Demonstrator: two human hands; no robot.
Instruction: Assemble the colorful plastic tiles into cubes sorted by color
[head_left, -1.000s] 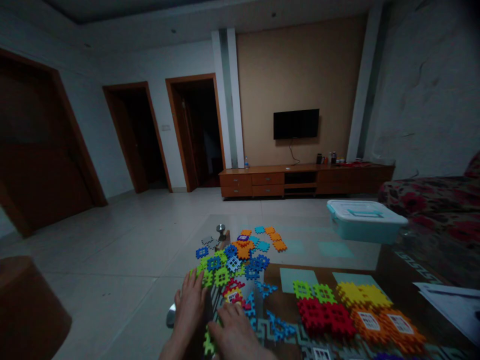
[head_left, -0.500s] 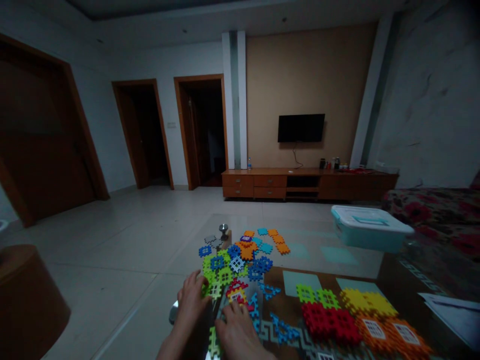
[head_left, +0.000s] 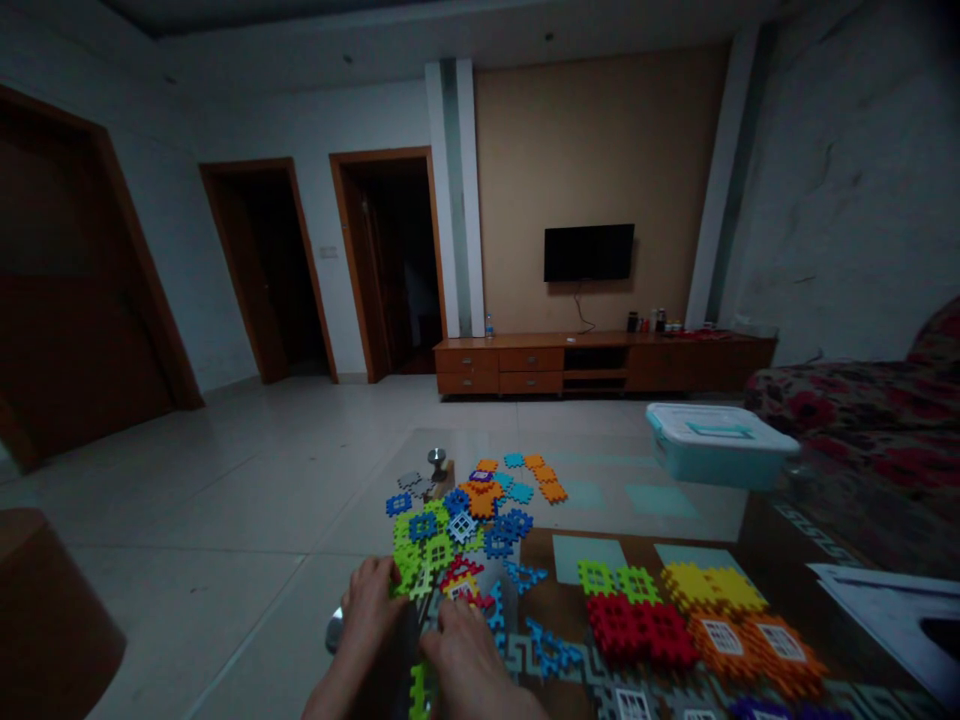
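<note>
Plastic waffle tiles [head_left: 457,530] lie in one loose, overlapping heap on the glass table [head_left: 660,515], too tangled for an exact count. To the right of the heap, eight more sit in four pairs: two green [head_left: 616,578], two yellow [head_left: 712,588], two red [head_left: 641,632] and two orange [head_left: 754,640]. Two blue lattice pieces [head_left: 551,652] lie between the pairs and the hands.

Two hands are in view. The left hand [head_left: 367,610] has its curled fingers [head_left: 379,578] against the green tiles [head_left: 409,560] at the near edge of the heap. The right hand [head_left: 465,660] is just beside it, pressing down among the tiles, with one green tile [head_left: 418,692] edge-on below and between the hands. Both grips are narrow; whether either holds a tile, I cannot tell.

One lidded pale blue box [head_left: 716,447] stands at the far right of the table.

Against the earlier frame, the four pairs match, and the left hand sits slightly lower.
</note>
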